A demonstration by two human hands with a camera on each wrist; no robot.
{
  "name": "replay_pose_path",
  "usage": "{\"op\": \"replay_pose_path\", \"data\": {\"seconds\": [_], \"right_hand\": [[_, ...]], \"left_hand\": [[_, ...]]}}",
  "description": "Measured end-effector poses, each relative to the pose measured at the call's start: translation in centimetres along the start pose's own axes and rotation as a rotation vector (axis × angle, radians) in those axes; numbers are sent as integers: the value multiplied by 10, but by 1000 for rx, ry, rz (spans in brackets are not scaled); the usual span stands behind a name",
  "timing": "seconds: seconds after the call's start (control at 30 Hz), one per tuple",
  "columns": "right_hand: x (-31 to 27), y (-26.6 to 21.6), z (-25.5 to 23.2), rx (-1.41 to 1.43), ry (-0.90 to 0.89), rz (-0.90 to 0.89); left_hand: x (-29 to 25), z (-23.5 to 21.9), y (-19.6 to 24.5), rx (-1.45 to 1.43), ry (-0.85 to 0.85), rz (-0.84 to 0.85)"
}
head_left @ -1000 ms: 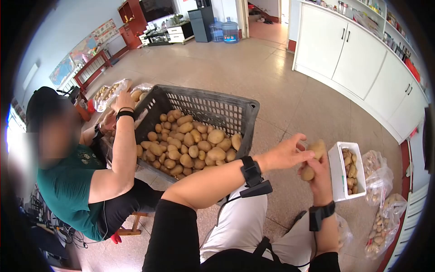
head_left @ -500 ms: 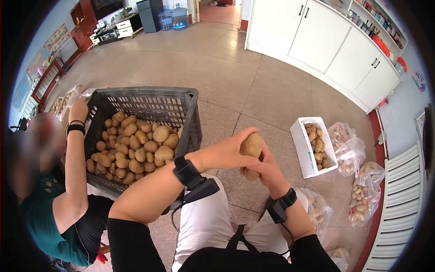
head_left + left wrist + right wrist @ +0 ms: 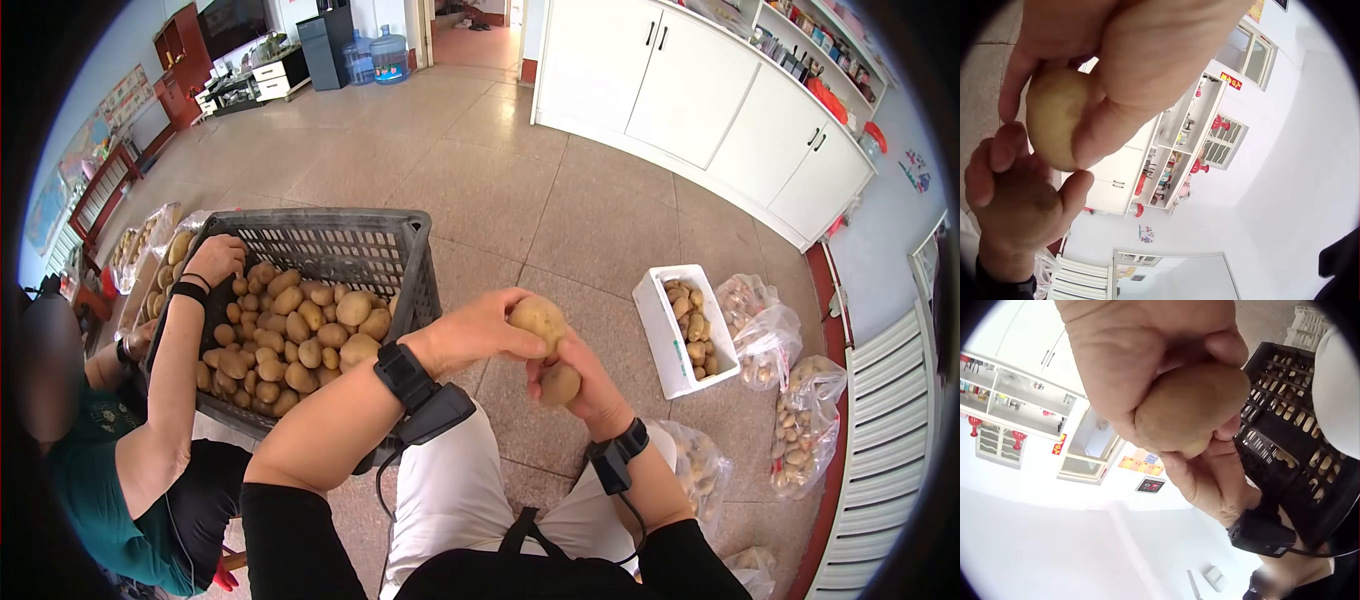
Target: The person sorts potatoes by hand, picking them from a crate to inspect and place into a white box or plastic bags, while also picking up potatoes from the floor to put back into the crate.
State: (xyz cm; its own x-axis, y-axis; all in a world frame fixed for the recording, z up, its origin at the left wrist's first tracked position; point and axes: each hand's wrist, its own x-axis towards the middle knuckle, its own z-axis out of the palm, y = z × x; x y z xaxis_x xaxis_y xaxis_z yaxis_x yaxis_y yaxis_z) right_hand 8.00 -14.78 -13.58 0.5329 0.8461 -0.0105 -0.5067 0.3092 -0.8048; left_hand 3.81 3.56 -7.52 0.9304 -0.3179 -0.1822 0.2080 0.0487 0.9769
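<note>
Taking the wearer's two hands as the centre of the dial, with 12 o'clock straight ahead in the head view, the bare left hand [image 3: 480, 328] grasps a large, rounded, yellow-brown potato [image 3: 540, 318], thumb and fingers on opposite sides of it. Just beside it, towards 5 o'clock, the bare right hand [image 3: 597, 385] grips a smaller, rounded, brown potato [image 3: 560, 384] between thumb and curled fingers. The hands meet closely, but whether the two potatoes touch cannot be told. At 9 o'clock stands a black, rectangular, slotted plastic crate [image 3: 330, 218] holding a heap of brown potatoes [image 3: 300, 325]. Beyond it, between 8 and 9, is a person in a dark green short-sleeved shirt [image 3: 95, 505], whose banded hand [image 3: 215, 258] reaches over the crate's 10 o'clock corner; whether it grasps anything cannot be told. At 3 o'clock sits a white rectangular box [image 3: 660, 345] with more brown potatoes [image 3: 692, 318] inside, and just past it a clear plastic bag of potatoes [image 3: 768, 340]. Further clear bags [image 3: 806, 420] lie around 4 o'clock on the speckled tile floor [image 3: 480, 220].
</note>
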Motion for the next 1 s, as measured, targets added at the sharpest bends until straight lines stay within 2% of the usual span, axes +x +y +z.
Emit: {"op": "replay_pose_path", "data": {"seconds": [0.03,0.1,0.13,0.2,0.4,0.53,0.83,0.9,0.93,1.0], "right_hand": [[1,2,-5,0,-1,-1],[3,4,-15,331,95,14],[4,3,-14,331,95,14],[7,-2,-11,432,233,11],[6,0,-11,437,179,-149],[8,3,-18,412,137,-186],[5,0,-13,87,278,-124],[6,4,-20,-209,403,-202],[6,4,-19,-209,404,-203],[8,5,-13,-459,551,-361]], "left_hand": [[2,-1,-3,18,60,-1],[3,-1,-3,36,122,-3],[2,0,0,63,162,-6],[2,1,0,88,200,-10],[5,-1,-5,70,310,-8],[8,-6,-10,80,377,14],[7,-7,-12,71,397,12],[5,-6,-9,77,403,3],[5,-6,-8,51,387,4],[4,-6,-8,25,370,5]]}}
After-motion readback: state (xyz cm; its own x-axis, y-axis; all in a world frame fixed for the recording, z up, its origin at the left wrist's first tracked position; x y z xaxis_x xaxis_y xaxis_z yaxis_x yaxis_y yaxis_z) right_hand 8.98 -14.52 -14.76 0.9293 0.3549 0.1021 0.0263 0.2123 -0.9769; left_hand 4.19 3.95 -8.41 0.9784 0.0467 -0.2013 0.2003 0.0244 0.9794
